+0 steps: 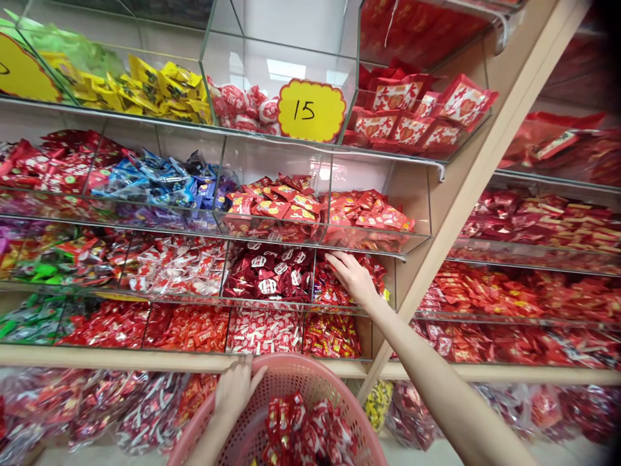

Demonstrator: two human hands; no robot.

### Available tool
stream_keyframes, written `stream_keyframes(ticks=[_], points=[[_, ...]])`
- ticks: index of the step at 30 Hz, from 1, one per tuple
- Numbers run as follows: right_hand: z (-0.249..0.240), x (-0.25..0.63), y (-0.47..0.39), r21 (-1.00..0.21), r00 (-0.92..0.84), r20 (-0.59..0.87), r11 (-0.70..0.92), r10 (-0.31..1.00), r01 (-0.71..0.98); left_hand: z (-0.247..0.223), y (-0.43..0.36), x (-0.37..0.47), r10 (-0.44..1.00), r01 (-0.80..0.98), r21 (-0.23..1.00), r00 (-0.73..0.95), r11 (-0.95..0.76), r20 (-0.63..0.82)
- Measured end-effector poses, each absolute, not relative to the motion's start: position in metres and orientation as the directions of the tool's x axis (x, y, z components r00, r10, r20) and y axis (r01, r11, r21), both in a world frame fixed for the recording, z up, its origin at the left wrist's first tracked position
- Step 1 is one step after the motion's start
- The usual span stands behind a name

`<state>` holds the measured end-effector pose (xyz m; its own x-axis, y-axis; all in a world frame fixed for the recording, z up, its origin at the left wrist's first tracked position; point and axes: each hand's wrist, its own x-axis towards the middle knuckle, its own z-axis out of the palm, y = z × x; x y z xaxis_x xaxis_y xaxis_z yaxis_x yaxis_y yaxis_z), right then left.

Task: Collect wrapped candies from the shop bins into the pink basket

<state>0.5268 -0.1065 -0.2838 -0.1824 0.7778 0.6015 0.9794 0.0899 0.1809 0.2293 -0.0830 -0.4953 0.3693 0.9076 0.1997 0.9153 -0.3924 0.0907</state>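
Note:
A pink perforated plastic basket (358, 414) stands at the bottom centre, holding red-wrapped candies (310, 430). My left hand (239, 387) is closed over its far left rim, thumb on the inner side. My right hand (353, 277) reaches into a clear compartment of red and purple wrapped candies (327, 288). Its fingers are stretched out over the pile, and no candy shows in them. Left of that compartment lie dark red candies with white labels (269, 272). Below it are red and yellow wrapped candies (332, 334).
Clear acrylic bins of wrapped sweets fill the wooden shelves. A yellow tag (312, 110) reading 15 hangs above. A slanting wooden upright (478, 175) divides the shelving at right of my hand. Bagged sweets (412, 414) lie beneath the lowest shelf edge (111, 358).

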Motion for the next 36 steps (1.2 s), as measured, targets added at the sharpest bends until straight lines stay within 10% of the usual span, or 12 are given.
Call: stream_keyframes(ticks=[36], points=[[-0.313,0.538,-0.106,-0.236,0.187,0.888,0.067,0.420,0.969,-0.499,-0.082,0.230,0.898,0.913,0.076,0.374,-0.400,0.233]])
